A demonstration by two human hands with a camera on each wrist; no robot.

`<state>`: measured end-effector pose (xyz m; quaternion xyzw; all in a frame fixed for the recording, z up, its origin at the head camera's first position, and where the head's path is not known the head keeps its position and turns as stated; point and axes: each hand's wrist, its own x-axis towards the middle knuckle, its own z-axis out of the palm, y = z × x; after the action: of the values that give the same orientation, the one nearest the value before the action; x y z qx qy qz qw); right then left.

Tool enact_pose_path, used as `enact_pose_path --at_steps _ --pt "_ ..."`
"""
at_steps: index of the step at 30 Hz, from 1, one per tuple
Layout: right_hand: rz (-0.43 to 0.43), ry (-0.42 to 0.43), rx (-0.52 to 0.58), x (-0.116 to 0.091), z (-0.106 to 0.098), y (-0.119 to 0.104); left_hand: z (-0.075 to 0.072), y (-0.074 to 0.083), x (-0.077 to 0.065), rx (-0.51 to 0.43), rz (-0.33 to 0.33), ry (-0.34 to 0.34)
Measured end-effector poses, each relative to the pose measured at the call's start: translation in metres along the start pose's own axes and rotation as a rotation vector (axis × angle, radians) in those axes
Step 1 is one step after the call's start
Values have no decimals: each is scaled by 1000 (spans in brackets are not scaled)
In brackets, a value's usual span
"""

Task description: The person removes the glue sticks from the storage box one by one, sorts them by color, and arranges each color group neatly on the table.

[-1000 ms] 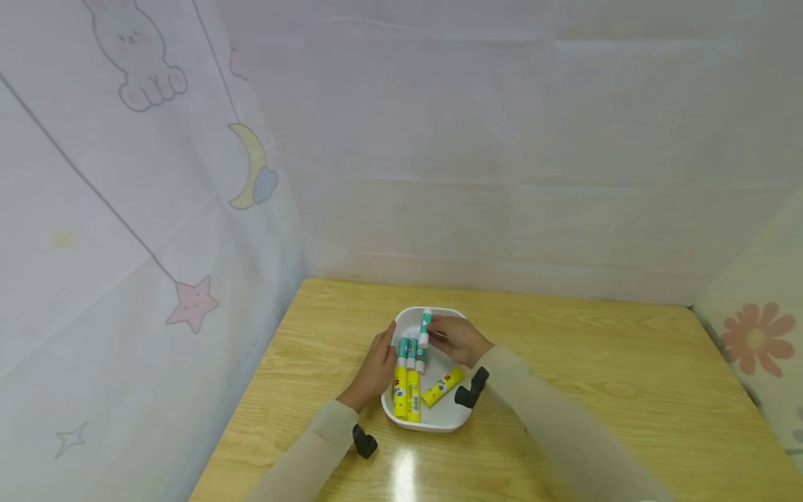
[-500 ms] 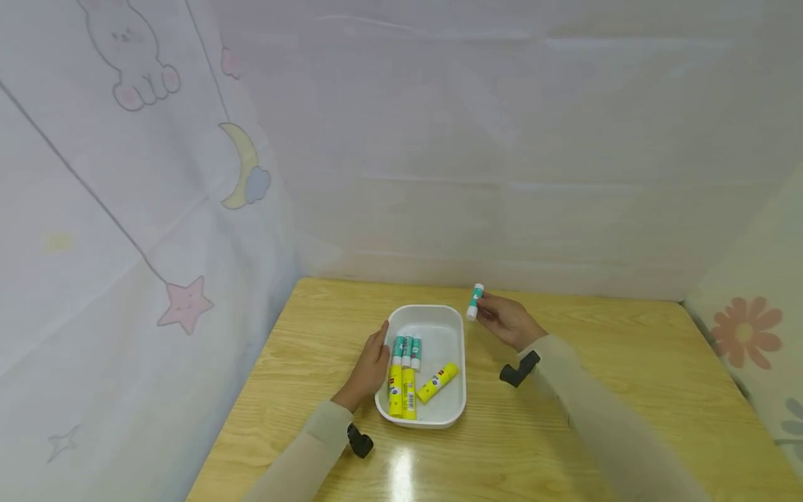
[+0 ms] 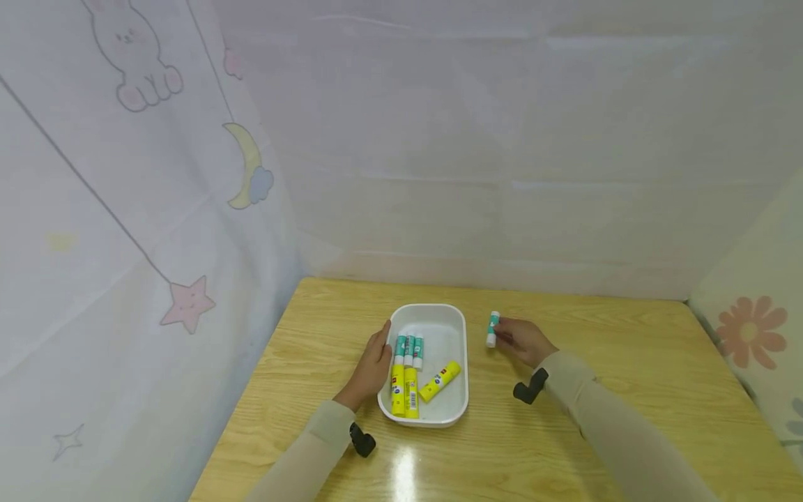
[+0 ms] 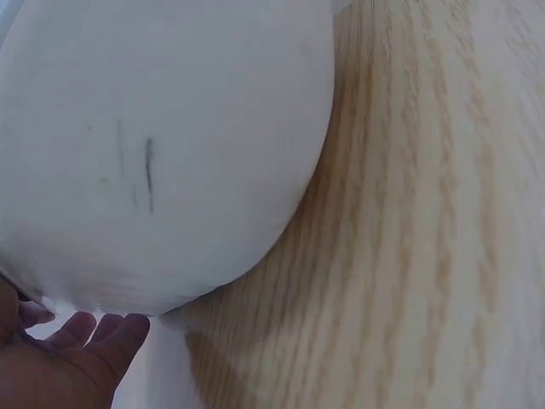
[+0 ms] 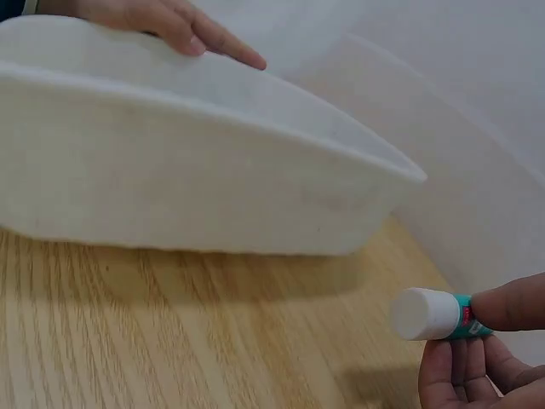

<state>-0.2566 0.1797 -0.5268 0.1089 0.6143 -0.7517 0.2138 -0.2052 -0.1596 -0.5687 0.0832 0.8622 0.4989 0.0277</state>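
1 white tray [image 3: 442, 338] on the desk [image 3: 677, 376], containing 3 teal sticks [image 3: 410, 352] and 3 yellow sticks [image 3: 410, 395], straight fingers of the left hand [image 3: 372, 367] against its side, seemingly for steadiness; 1 separate teal stick [image 3: 493, 329] beside it, pinched by fingers of the right hand [image 3: 525, 341], presumably for control.

Four teal-and-white tubes [image 3: 493, 329], three yellow tubes [image 3: 439, 381], one white tray [image 3: 445, 341], one wooden table [image 3: 633, 348]

White-ended teal tube [image 3: 493, 330] beside white tray [image 3: 444, 341]
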Motion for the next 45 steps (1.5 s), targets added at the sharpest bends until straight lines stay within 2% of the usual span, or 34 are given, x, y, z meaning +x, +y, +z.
enact_pose_path --at_steps 7,11,21,34,45 --pt "-24 56 -350 7 -7 16 0 -4 1 -13 -13 10" --pt "-22 89 -444 9 -8 18 1 -4 2 -9 -11 9" --pt "-64 106 -485 10 -3 22 2 -1 2 3 3 6" --pt "-65 144 -692 9 4 20 1 2 -3 -9 -4 14" --pt "-72 142 -696 9 6 20 0 4 -3 3 -37 16"
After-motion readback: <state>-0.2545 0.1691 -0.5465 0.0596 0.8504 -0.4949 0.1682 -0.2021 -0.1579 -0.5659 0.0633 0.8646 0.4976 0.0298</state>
